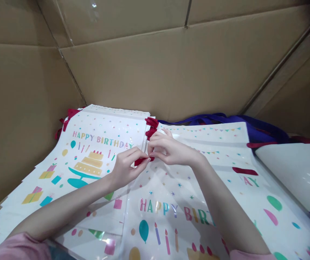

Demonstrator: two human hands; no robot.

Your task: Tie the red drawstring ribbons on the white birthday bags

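Observation:
Both of my hands meet near the middle of the view at a short red ribbon (141,161). My left hand (129,167) pinches the ribbon between thumb and fingertips. Close beside it, my right hand (169,148) also has its thumb and forefinger closed on the ribbon's end. The ribbon lies at the upper left edge of a white printed bag (168,187) marked HAPPY BIRTH, with a balloon and candles. The rest of that lettering is behind my right forearm. More red ribbon ends (151,124) bunch just above my hands.
A fanned stack of the same white birthday bags (90,122) lies at left, red ribbons (72,113) at its corner. More bags (241,144) lie at right. Dark blue straps (263,130) run along the back. Tall cardboard walls (155,72) enclose the back and sides.

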